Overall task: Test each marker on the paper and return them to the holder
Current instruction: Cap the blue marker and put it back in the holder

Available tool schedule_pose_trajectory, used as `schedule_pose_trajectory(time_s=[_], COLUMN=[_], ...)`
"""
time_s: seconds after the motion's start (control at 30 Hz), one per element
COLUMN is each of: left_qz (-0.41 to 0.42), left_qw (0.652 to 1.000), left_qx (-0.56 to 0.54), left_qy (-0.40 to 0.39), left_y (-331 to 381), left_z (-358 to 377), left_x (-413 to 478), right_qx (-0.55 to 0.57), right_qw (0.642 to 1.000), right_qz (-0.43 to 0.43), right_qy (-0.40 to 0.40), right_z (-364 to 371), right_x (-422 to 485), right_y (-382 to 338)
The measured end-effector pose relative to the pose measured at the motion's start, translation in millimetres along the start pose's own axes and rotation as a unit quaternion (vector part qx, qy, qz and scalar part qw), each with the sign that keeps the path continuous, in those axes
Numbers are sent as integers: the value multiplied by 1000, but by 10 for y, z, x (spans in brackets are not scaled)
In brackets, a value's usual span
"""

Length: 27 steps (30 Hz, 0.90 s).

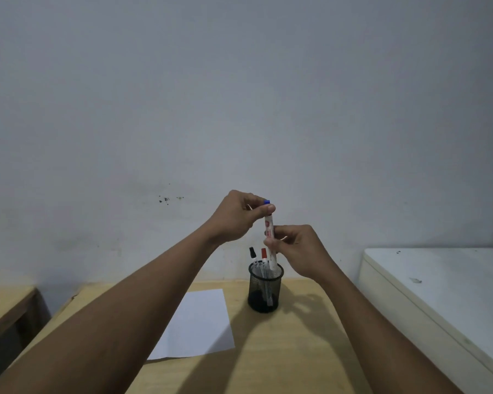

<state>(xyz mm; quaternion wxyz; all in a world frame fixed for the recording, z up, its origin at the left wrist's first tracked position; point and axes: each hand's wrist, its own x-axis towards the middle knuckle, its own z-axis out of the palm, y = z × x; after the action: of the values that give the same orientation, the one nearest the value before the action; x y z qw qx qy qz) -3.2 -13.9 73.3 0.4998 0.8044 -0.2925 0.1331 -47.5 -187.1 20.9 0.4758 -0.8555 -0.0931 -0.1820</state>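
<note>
A black mesh holder (265, 294) stands on the wooden table near the wall. A black-capped marker (252, 255) and a red-capped marker (264, 255) stand in it. Above the holder I hold a white marker with a blue cap (269, 223) upright, its lower end at the holder's rim. My left hand (236, 214) pinches the blue cap at the top. My right hand (296, 251) grips the marker's barrel lower down. A white sheet of paper (199, 325) lies flat on the table left of the holder, partly hidden by my left forearm.
The wooden table (282, 351) ends at a grey wall behind the holder. A white cabinet top (439, 285) sits close on the right. Another wooden surface (3, 302) lies at the left across a gap.
</note>
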Motion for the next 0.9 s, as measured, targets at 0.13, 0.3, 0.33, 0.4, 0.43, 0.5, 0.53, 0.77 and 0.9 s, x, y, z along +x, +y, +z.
schedule_pose_trajectory(time_s=[0.13, 0.3, 0.33, 0.4, 0.43, 0.5, 0.53, 0.77, 0.9], left_qz=[-53, -176, -202, -250, -265, -279, -284, -267, -258], left_qw=[997, 979, 974, 963, 960, 958, 957, 961, 964], left_qx=[32, 79, 80, 81, 75, 49, 38, -1, 7], left_qy=[39, 62, 59, 53, 52, 50, 48, 68, 67], left_y=[-302, -812, -909, -1058, -1120, -1246, -1303, -1530, -1524], left_z=[175, 392, 436, 520, 564, 655, 697, 895, 948], left_x=[-14, -133, -138, -133, -117, -76, -57, 48, 101], right_qx=[-54, -80, -84, -102, -109, -123, -131, -206, -202], right_qw=[998, 991, 989, 984, 982, 980, 978, 963, 965], right_qz=[41, 88, 97, 118, 127, 136, 140, 172, 168], right_qy=[17, 69, 76, 88, 89, 82, 76, 13, 4], right_z=[85, 237, 257, 287, 306, 360, 391, 545, 606], right_x=[176, 350, 378, 434, 456, 504, 533, 629, 639], right_y=[217, 623, 694, 815, 857, 934, 976, 1215, 1295])
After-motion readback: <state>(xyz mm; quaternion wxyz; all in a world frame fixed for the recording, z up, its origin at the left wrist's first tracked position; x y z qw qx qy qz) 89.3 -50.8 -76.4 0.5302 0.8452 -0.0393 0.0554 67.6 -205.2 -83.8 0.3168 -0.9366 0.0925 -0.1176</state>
